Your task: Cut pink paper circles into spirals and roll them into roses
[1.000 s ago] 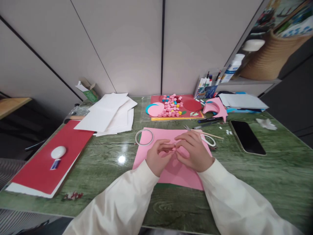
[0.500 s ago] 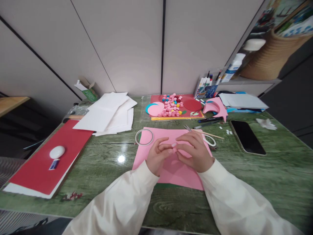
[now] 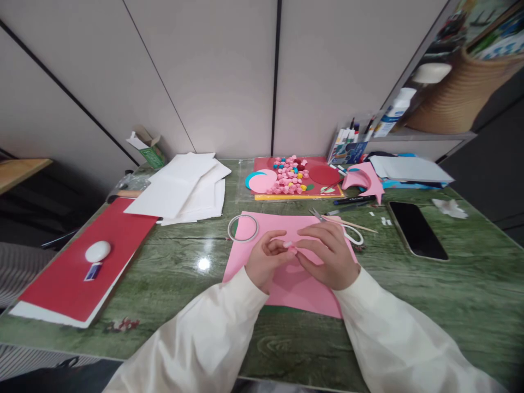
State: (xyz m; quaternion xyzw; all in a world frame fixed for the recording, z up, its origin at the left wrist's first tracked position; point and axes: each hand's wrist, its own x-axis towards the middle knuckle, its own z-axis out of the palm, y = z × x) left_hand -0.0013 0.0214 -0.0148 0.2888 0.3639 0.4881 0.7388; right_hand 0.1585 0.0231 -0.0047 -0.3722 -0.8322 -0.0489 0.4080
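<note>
My left hand [image 3: 265,262] and my right hand [image 3: 329,254] meet above a pink paper sheet [image 3: 286,284] lying on the green table. The fingertips of both hands pinch one tiny pink paper piece [image 3: 291,250] between them. Both hands are closed on it. White sleeves cover both forearms. A roll of thin white tape [image 3: 243,227] lies just left of my left hand, at the sheet's far corner. Scissors [image 3: 347,232] lie just beyond my right hand.
A red board [image 3: 303,183] with several small pink, blue and yellow paper balls sits farther back. White sheets [image 3: 184,191] lie at the left, then a red sheet [image 3: 82,262] with a white oval object [image 3: 97,251]. A black phone [image 3: 417,230] lies right. A pen holder [image 3: 347,147] stands behind.
My hands stay together over the pink sheet, with only small finger movement around the tiny pink piece. The camera has shifted slightly.
</note>
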